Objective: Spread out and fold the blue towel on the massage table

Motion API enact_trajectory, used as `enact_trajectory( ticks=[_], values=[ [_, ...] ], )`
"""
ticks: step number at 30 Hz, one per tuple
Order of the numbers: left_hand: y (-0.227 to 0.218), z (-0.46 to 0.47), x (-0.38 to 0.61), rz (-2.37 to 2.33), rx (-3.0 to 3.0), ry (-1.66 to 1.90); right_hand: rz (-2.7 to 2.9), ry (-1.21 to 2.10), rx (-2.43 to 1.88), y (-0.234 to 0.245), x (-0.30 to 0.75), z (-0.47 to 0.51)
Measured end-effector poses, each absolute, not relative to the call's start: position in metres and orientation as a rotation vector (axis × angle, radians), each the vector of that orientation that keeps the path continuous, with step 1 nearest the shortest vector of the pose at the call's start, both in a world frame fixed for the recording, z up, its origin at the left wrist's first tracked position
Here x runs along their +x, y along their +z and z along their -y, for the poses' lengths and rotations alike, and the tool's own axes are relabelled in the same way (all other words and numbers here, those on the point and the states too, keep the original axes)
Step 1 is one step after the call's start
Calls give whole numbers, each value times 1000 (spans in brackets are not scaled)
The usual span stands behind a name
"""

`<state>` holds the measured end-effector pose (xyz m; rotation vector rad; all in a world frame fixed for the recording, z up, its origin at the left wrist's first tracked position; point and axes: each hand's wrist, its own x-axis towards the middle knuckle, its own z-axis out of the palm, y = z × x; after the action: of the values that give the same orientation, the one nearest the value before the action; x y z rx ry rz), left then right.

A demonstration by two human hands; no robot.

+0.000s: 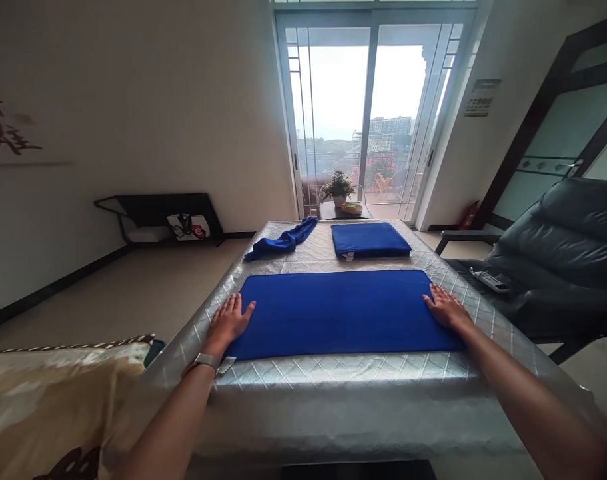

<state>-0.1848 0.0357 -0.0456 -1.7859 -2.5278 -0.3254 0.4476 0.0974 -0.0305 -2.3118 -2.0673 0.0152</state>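
A long blue towel lies folded flat across the silver quilted table in front of me. My left hand rests open on its left end, fingers spread and flat. At the right end my right hand lies open the same way, fingers stretched over the cloth edge. Farther back a smaller folded blue towel sits neatly on the table. A crumpled blue towel lies to its left near the far left edge.
A black reclining chair stands close on the right. A patterned cushion sits at the near left. Behind the table a small stand holds a potted plant before glass balcony doors. A low black shelf lines the left wall.
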Motion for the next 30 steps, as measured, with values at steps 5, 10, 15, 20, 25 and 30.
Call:
enact_trajectory(
  ticks=[5,10,15,20,25,30],
  values=[
    [-46,-34,-184,2539,-1784,-359,2115,-73,-2420,-14,438,-95],
    [-49,-36,-184,2542,-1766,-391,2158,-229,-2348,9,385,-99],
    [-50,-37,-184,2535,-1761,-377,2450,-9,-1884,10,276,-110],
    [-53,-36,-189,2507,-1790,-381,2559,212,-1632,1,193,-127],
    [-52,-34,-190,2507,-1785,-376,2543,332,-1721,-7,205,-148],
    [-46,-32,-186,2541,-1796,-331,2424,255,-1953,-9,301,-166]
  ],
)
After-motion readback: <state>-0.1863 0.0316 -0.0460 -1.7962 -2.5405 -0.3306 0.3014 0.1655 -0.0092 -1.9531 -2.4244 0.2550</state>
